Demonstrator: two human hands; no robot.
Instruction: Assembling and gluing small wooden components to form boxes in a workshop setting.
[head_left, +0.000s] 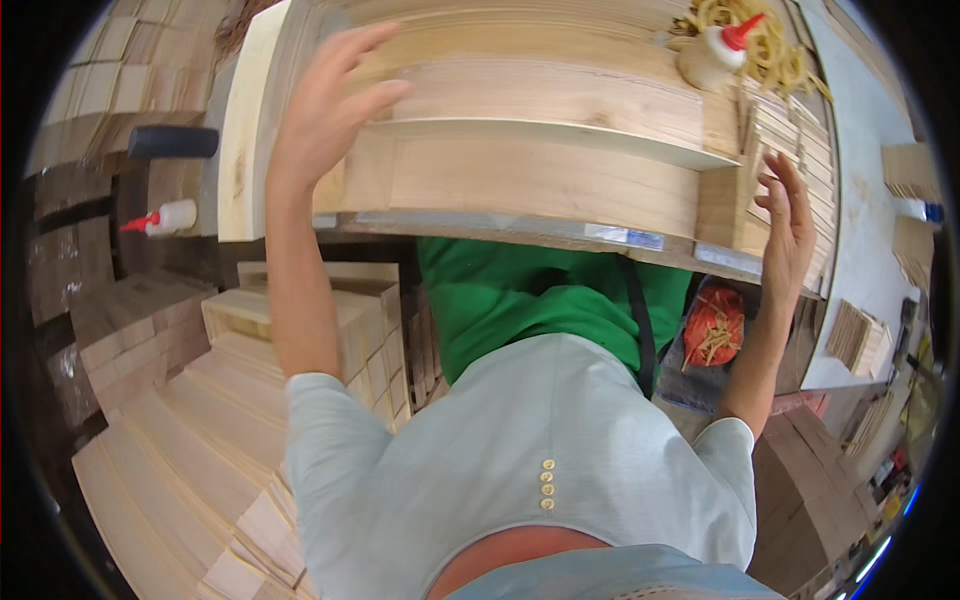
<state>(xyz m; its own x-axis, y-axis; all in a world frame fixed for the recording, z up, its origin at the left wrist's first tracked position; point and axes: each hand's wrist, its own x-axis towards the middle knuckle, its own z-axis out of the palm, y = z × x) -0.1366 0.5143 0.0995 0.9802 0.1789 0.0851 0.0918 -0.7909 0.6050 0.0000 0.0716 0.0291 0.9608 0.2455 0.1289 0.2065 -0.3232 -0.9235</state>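
Note:
A stack of thin, light wooden boards [540, 150] lies on the workbench in front of me. My left hand [330, 105] rests flat on the stack's left end, fingers spread over the top boards. At the bench's right side my right hand [788, 225] hovers with fingers apart, holding nothing, beside a pile of small wooden slats [790, 135]. A white glue bottle with a red cap [715, 52] stands at the back right next to a heap of yellow rubber bands [775, 50].
A second glue bottle [160, 218] and a black-headed mallet [172, 141] lie at the left. Stacks of wooden boards [180, 420] fill the lower left. A red bowl of yellow bits [712, 325] sits below the bench at right. More slat piles [855, 335] lie on the right.

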